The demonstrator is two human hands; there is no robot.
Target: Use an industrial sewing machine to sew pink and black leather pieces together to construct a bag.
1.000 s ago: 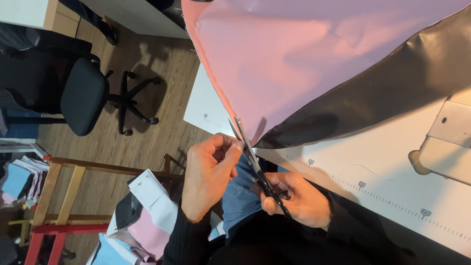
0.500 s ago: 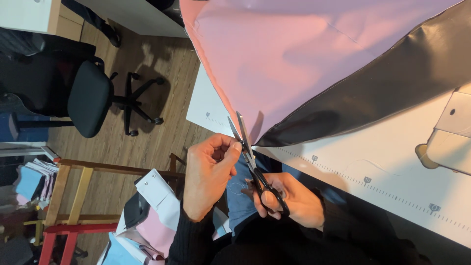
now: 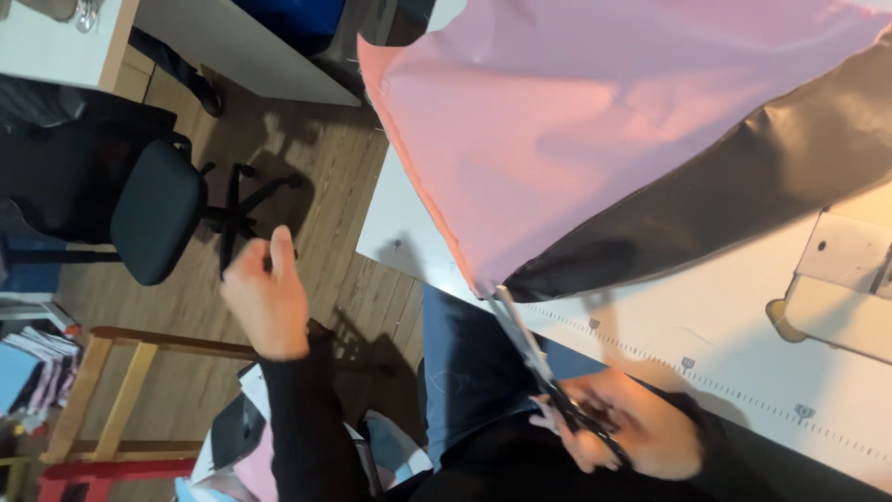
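Scissors (image 3: 548, 381) at pink fabric (image 3: 595, 121) edge

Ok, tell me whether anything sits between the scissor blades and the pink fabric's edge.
Nothing visible does. The scissors, held in the right hand, point their blade tips right at the corner of the pink fabric over the white table. The left hand is off to the side, empty above the floor.
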